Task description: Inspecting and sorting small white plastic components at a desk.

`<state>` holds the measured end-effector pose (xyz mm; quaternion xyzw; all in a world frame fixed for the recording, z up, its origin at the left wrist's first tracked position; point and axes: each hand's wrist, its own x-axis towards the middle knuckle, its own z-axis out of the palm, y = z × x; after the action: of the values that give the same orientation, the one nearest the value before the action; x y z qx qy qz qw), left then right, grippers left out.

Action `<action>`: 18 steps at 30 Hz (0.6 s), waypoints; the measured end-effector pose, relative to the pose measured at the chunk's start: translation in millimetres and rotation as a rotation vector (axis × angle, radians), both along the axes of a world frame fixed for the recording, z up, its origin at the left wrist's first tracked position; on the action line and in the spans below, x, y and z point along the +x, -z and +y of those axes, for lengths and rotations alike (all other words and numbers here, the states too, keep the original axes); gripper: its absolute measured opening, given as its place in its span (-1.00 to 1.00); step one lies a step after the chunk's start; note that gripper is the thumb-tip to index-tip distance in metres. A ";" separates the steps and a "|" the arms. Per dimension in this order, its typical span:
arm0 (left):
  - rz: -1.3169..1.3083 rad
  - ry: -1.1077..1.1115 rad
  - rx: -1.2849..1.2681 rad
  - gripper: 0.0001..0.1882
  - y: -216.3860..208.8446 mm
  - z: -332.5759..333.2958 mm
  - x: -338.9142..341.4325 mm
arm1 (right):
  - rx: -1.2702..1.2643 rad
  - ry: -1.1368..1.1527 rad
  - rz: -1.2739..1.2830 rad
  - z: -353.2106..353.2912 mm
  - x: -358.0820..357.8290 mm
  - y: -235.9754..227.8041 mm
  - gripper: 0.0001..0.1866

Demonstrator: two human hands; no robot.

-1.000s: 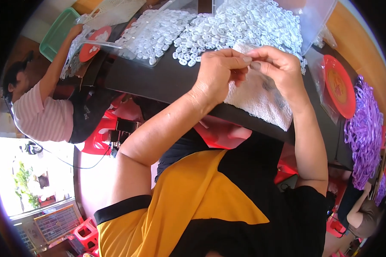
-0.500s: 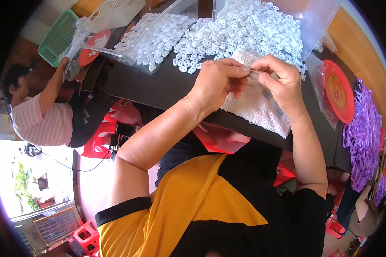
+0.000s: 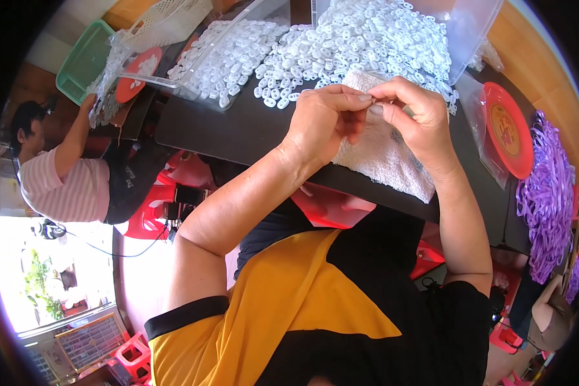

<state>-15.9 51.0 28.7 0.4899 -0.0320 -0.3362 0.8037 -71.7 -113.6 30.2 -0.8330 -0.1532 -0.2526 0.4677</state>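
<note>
Above a pale terry cloth [image 3: 386, 157] at the table edge, my two hands meet with their fingertips almost touching. My left hand [image 3: 325, 119] is closed, thumb pressed against the bent fingers. My right hand [image 3: 415, 119] pinches thumb and forefinger together beside it. Whatever lies between the fingertips is too small and hidden to name. Just beyond my hands is a big heap of small white oval pieces with holes [image 3: 367, 42], some of them loose on the dark table [image 3: 238, 132].
A clear plastic bin [image 3: 202, 67] holds more white pieces at the left. On the right are a red plate [image 3: 508, 132] and a bunch of purple ribbons [image 3: 547, 193]. At the far left a person [image 3: 64, 170] in a striped shirt works near a green basket [image 3: 87, 61].
My hands stay together in nearly the same place, with the right fingers shifted slightly. The view has moved a little, so the table things sit slightly differently.
</note>
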 end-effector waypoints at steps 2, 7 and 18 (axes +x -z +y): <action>0.007 -0.004 0.002 -0.88 0.0 2.4 -0.2 | 0.013 -0.035 0.057 1.4 -1.7 -3.5 -0.85; 0.028 0.071 0.003 -0.88 3.7 6.0 -0.5 | -0.040 -0.033 0.077 -3.5 -1.9 -1.8 -0.89; -1.673 0.058 1.150 -0.68 26.4 11.2 85.2 | -0.214 0.033 0.115 -17.0 18.4 28.0 -0.89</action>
<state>69.3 62.2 2.3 0.8796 -0.4295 0.1307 0.1574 -53.3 -130.6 2.2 -0.8937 -0.1385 -0.1941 0.3801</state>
